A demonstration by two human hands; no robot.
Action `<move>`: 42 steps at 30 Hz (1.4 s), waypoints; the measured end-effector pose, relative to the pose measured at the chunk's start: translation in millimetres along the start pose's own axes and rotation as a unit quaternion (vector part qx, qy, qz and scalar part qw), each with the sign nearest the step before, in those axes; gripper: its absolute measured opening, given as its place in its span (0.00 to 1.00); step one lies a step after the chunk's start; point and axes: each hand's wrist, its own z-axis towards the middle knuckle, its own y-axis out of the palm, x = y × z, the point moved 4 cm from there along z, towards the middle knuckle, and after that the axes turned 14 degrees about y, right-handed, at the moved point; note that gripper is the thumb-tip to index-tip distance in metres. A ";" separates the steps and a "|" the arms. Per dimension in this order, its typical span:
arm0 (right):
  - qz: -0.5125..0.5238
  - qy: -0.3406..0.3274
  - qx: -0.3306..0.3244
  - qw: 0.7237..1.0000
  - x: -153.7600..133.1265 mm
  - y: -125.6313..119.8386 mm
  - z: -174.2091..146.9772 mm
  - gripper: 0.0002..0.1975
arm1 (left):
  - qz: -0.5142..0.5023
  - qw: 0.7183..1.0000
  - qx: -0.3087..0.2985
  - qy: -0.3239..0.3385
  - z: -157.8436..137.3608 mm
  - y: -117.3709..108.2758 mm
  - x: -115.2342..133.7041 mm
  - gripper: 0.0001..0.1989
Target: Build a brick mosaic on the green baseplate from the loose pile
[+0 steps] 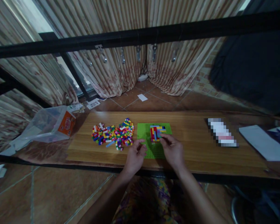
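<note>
centrally on the wooden board (191, 146) lies a green baseplate (149, 149) with a small block of coloured bricks (156, 133) pressed onto its far part. the right hand (172, 151) touches that block's near edge, fingers curled together. the left hand (135, 157) rests on the plate's left edge, fingers bent; whether it grips anything, i cannot tell. left lies a loose brick pile (114, 134), then a plastic bag (46, 124).
</note>
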 end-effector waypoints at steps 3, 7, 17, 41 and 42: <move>-0.056 -0.035 -0.029 0.997 -8.5 2.5 9.3 0.11 | 0.069 0.995 -0.060 0.045 7.8 7.0 0.2 0.17; -0.148 -0.104 -0.066 0.981 -16.3 12.4 15.9 0.12 | 0.118 0.986 -0.089 0.079 15.7 14.5 -1.0 0.20; -0.272 -0.163 -0.121 0.941 -18.8 29.2 28.9 0.11 | 0.161 0.976 -0.117 0.086 21.9 18.6 1.7 0.22; -0.342 -0.159 -0.109 0.920 -17.3 36.7 38.1 0.11 | 0.246 0.946 -0.145 0.151 21.4 21.4 12.0 0.22; -0.346 -0.157 -0.107 0.919 -17.3 37.7 37.8 0.11 | 0.255 0.943 -0.149 0.153 21.3 21.6 12.3 0.22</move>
